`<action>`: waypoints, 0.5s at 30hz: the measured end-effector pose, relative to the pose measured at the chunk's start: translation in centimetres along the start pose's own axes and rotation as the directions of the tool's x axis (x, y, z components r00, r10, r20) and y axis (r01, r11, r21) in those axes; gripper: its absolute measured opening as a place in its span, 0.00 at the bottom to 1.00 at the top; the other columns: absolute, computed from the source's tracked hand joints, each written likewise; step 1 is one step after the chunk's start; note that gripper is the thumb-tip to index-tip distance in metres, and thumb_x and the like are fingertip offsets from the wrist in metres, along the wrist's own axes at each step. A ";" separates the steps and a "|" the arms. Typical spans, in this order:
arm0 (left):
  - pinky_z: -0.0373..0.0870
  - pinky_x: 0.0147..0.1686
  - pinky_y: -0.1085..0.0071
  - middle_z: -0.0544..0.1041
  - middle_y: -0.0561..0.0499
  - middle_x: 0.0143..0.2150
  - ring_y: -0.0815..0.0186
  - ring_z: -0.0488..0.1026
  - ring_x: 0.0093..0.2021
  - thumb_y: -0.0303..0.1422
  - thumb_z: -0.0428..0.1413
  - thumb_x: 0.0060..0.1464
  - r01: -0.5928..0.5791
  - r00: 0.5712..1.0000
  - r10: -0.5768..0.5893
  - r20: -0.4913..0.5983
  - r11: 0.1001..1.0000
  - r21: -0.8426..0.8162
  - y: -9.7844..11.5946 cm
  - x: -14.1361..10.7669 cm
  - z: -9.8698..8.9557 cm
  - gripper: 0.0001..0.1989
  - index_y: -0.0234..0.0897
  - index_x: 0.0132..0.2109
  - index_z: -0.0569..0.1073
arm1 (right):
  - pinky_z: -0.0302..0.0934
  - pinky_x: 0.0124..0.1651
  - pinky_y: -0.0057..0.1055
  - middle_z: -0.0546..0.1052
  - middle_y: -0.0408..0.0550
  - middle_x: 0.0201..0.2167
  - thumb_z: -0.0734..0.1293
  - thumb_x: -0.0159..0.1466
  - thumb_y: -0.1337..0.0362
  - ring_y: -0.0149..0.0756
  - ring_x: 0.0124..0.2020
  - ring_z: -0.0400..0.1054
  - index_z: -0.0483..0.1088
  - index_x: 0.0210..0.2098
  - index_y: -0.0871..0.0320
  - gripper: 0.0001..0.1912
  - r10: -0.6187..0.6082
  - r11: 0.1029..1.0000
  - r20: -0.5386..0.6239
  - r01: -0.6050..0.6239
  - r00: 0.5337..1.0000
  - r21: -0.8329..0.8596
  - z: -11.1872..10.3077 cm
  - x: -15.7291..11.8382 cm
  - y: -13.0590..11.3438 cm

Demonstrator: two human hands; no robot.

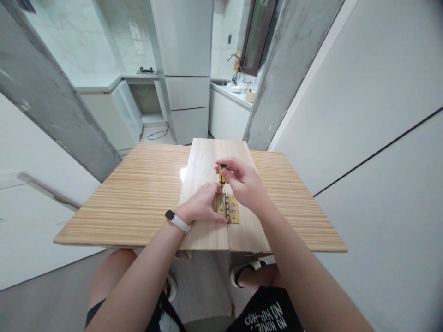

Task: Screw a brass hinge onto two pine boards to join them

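Note:
Two pale wooden boards, a left board (202, 161) and a right board (244, 235), lie side by side with a seam between them. A brass hinge (233, 212) lies across that seam near the front. My right hand (242, 182) grips a yellow and black screwdriver (222, 174), held upright with its tip down at the hinge's upper left part. My left hand (206, 203) rests on the left board, thumb along the hinge's lower edge and fingers close to the screwdriver's tip. Whether a screw sits under the tip is hidden by the fingers.
The boards lie on a striped wooden table (138, 193) whose front edge is close to my knees. Beyond it stand a tall grey cabinet (187, 92) and a sink counter with a faucet (235, 67). A white panel (380, 138) rises along the right.

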State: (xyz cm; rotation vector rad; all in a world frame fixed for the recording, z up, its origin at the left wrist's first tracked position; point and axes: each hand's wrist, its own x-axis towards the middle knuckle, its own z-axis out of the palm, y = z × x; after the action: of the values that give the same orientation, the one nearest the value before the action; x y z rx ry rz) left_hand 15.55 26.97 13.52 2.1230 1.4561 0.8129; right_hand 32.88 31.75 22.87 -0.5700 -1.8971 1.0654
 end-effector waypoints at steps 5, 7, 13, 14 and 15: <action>0.71 0.49 0.51 0.74 0.42 0.53 0.47 0.71 0.50 0.57 0.75 0.35 -0.001 1.000 0.001 0.006 1.000 -0.001 0.0 0.0 0.0 0.45 0.39 0.55 0.69 | 0.74 0.45 0.38 0.83 0.48 0.45 0.68 0.67 0.65 0.41 0.48 0.78 0.76 0.46 0.53 0.08 0.017 0.998 -0.041 -0.020 0.999 -0.066 -0.1 0.1 -0.6; 0.71 0.52 0.50 0.74 0.41 0.55 0.46 0.71 0.52 0.56 0.75 0.35 -0.002 1.000 0.002 0.007 1.000 -0.012 -0.1 0.0 0.0 0.47 0.39 0.57 0.68 | 0.74 0.43 0.37 0.83 0.49 0.45 0.70 0.66 0.63 0.41 0.48 0.79 0.74 0.43 0.53 0.05 0.040 0.997 -0.059 -0.044 0.997 -0.057 -0.2 0.1 -0.6; 0.71 0.55 0.48 0.74 0.40 0.57 0.45 0.71 0.55 0.55 0.76 0.34 0.001 1.000 -0.001 0.008 0.999 -0.043 -0.2 0.0 0.1 0.52 0.40 0.63 0.68 | 0.73 0.34 0.33 0.84 0.49 0.42 0.76 0.63 0.56 0.41 0.41 0.81 0.64 0.37 0.52 0.16 0.126 0.992 -0.148 -0.125 0.981 0.013 0.2 -0.1 -0.2; 0.71 0.55 0.48 0.74 0.40 0.57 0.45 0.71 0.55 0.55 0.76 0.34 -0.001 1.000 0.002 0.008 0.999 -0.046 -0.2 0.1 0.1 0.52 0.40 0.63 0.68 | 0.73 0.33 0.33 0.84 0.48 0.41 0.76 0.62 0.55 0.41 0.40 0.80 0.64 0.37 0.52 0.17 0.131 0.991 -0.160 -0.131 0.978 0.015 0.3 -0.1 -0.2; 0.71 0.55 0.48 0.74 0.40 0.57 0.45 0.71 0.54 0.54 0.77 0.34 -0.004 1.000 0.004 0.005 0.999 -0.052 -0.2 0.1 0.1 0.53 0.40 0.64 0.68 | 0.73 0.33 0.33 0.84 0.47 0.40 0.77 0.62 0.55 0.41 0.39 0.80 0.64 0.37 0.52 0.18 0.133 0.991 -0.168 -0.131 0.977 0.021 0.3 -0.2 -0.2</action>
State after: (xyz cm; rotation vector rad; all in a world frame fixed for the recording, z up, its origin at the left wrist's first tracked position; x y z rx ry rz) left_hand 15.55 27.09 13.34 2.0888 1.4128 0.8369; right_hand 32.70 31.38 22.83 -0.7653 -1.7249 1.0747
